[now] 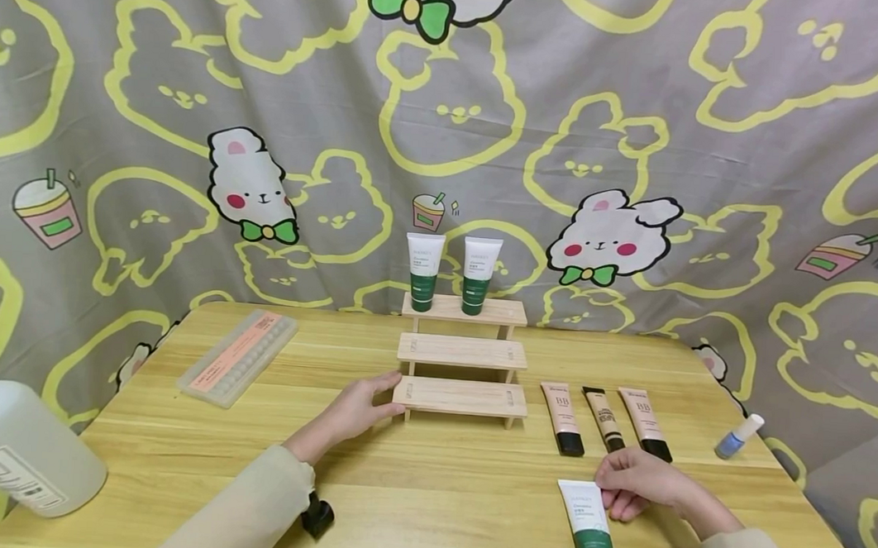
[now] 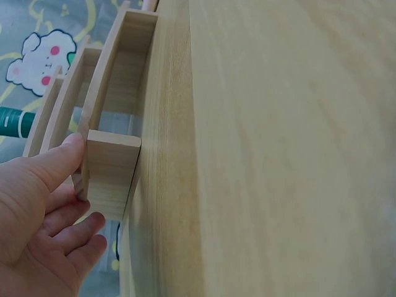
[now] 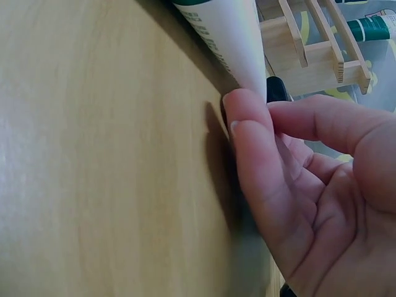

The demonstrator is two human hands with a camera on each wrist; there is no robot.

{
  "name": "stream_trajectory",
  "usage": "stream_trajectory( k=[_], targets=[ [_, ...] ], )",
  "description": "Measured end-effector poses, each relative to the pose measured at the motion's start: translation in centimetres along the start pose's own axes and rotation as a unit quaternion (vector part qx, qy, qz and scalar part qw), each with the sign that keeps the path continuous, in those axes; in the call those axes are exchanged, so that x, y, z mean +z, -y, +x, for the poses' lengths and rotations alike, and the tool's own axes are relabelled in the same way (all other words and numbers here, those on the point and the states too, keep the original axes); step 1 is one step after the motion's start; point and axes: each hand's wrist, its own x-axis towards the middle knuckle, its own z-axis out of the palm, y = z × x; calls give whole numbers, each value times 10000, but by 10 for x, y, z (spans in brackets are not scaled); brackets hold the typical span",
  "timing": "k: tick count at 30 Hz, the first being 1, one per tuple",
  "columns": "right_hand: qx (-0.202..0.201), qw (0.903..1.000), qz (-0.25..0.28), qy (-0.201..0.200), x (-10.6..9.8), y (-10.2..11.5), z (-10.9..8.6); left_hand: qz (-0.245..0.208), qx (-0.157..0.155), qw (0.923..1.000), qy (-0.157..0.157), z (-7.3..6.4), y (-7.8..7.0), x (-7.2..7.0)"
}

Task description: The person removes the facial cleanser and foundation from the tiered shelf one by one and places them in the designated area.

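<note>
A three-tier wooden display stand (image 1: 459, 397) stands towards the back of the table. My left hand (image 1: 353, 405) pinches the left end of its lowest step, thumb on the board's edge and fingers below it in the left wrist view. On the top tier two white-and-green tubes (image 1: 423, 271) stand upright side by side. My right hand (image 1: 640, 481) pinches the flat white end of a third white-and-green tube (image 1: 585, 522) between thumb and fingertips, near the front right. In the right wrist view, that held tube (image 3: 226, 37) is over the table with its shadow beside it.
Behind my right hand lie two pink BB cream tubes (image 1: 560, 413) and a beige-and-black tube (image 1: 604, 417). A small blue bottle with a white cap (image 1: 738, 437) is farther right. A flat clear case (image 1: 239, 358) lies back left; a large translucent bottle (image 1: 24, 443) is front left.
</note>
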Motion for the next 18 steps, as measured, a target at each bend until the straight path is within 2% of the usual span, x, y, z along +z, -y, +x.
stream_trajectory(
  k=[9, 14, 18],
  targets=[
    [-111, 9999, -83, -94, -4, 4, -2, 7, -6, 10000, -25, 0, 0, 1],
    [-317, 9992, -186, -135, -10, 18, -2, 34, -47, 10000, -31, 1, 1, 1],
    [-529, 9973, -386, -318, -16, 34, 2, 34, -95, 9999, -44, 1, 1, 2]
  ],
)
